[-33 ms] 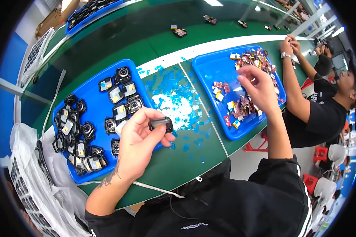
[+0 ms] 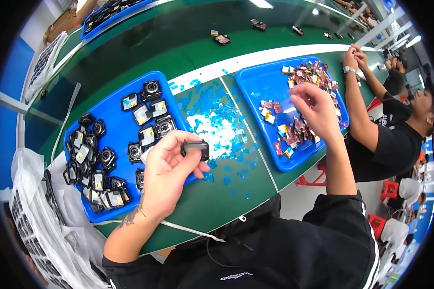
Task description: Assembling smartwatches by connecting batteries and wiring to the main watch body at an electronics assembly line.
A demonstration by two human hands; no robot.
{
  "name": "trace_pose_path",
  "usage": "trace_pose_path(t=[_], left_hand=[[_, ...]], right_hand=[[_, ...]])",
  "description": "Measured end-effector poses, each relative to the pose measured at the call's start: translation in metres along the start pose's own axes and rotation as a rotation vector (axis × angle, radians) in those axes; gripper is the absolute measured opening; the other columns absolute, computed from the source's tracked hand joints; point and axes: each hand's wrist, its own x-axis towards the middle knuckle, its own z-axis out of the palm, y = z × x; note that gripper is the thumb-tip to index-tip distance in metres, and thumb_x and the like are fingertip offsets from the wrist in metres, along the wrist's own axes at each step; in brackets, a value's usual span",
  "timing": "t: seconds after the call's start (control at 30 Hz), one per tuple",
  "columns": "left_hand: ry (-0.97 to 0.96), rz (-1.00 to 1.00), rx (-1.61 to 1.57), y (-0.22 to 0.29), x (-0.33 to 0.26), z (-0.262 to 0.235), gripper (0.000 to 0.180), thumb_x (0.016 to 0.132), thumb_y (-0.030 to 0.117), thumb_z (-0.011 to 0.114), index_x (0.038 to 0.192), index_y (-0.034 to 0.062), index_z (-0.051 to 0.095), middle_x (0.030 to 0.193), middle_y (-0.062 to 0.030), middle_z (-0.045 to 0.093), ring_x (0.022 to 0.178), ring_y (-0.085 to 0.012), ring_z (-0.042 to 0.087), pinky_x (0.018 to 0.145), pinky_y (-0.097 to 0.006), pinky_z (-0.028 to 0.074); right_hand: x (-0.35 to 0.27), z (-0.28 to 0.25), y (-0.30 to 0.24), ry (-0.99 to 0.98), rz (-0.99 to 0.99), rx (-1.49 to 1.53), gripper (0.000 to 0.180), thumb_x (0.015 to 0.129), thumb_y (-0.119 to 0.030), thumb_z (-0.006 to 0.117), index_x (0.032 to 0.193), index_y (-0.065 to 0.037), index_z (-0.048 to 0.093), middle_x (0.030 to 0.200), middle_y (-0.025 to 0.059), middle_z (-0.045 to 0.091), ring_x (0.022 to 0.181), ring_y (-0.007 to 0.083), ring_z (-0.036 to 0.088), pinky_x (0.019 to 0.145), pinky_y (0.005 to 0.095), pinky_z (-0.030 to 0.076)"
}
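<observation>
blue film scraps [image 2: 212, 125] between trays [image 2: 123, 130]

On the counter [image 2: 178, 53] before me sit two trays side by side. The left tray [image 2: 118, 120] lies near the counter's near edge and holds small camera housings [image 2: 99, 164], crowded toward its left end. The right tray [image 2: 267, 89] holds small wrapped parts [image 2: 299, 130], heaped at its far right corner and along its near side. Between the trays lies a scatter of film scraps [image 2: 214, 125]. My left hand [image 2: 166, 173] is over the left tray's near right corner, and my right hand [image 2: 315, 108] is over the right tray. Left of the counter hangs a bag [image 2: 38, 226].
</observation>
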Motion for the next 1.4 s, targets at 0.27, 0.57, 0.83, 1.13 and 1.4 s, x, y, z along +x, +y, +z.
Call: trace_pose_path(t=[0.27, 0.57, 0.83, 1.13, 1.4], left_hand=[[0.063, -0.026, -0.114, 0.003, 0.002, -0.008, 0.022, 0.094, 0.003, 0.059, 0.116, -0.0003, 0.058, 0.091, -0.0054, 0.063, 0.078, -0.0101, 0.064, 0.07, -0.023, 0.053], [0.071, -0.01, -0.153, 0.008, 0.005, -0.012, 0.027, 0.084, -0.005, 0.068, 0.109, 0.0015, 0.06, 0.093, -0.0052, 0.068, 0.072, -0.0064, 0.058, 0.059, -0.02, 0.044], [-0.025, 0.01, -0.086, 0.008, 0.004, -0.012, 0.022, 0.086, -0.004, 0.066, 0.107, -0.0017, 0.06, 0.085, -0.007, 0.065, 0.078, -0.0148, 0.066, 0.063, -0.023, 0.051], [0.01, -0.03, -0.153, 0.016, 0.003, -0.01, 0.034, 0.098, 0.006, 0.05, 0.132, 0.0046, 0.048, 0.1, -0.0069, 0.063, 0.083, -0.0167, 0.066, 0.07, -0.025, 0.053], [-0.032, 0.159, 0.173, 0.005, 0.007, -0.018, 0.021, 0.092, -0.001, 0.055, 0.11, -0.0051, 0.066, 0.122, -0.0105, 0.056, 0.089, -0.014, 0.063, 0.078, -0.024, 0.051]], right_hand=[[0.001, 0.004, -0.017, -0.39, -0.278, -0.163, 0.017, 0.075, -0.003, 0.073, 0.089, -0.004, 0.064, 0.086, 0.0104, 0.062, 0.084, 0.0281, 0.063, 0.074, 0.0391, 0.051], [-0.001, 0.017, -0.001, -0.281, -0.256, -0.287, 0.016, 0.077, -0.002, 0.071, 0.089, -0.003, 0.06, 0.088, 0.0118, 0.059, 0.086, 0.0327, 0.06, 0.076, 0.0398, 0.049], [0.002, 0.014, -0.001, -0.295, -0.232, -0.241, 0.015, 0.08, -0.002, 0.07, 0.093, 0.0, 0.063, 0.083, 0.0123, 0.061, 0.079, 0.0314, 0.063, 0.072, 0.0387, 0.05], [-0.011, 0.018, -0.028, 0.107, 0.04, 0.384, 0.006, 0.091, -0.003, 0.065, 0.094, 0.002, 0.067, 0.086, 0.0016, 0.066, 0.071, 0.0046, 0.056, 0.063, 0.0185, 0.044], [-0.015, 0.048, -0.056, -0.096, 0.15, 0.801, 0.007, 0.088, -0.005, 0.068, 0.092, 0.001, 0.066, 0.081, 0.0037, 0.069, 0.067, 0.0048, 0.057, 0.059, 0.0183, 0.043]])
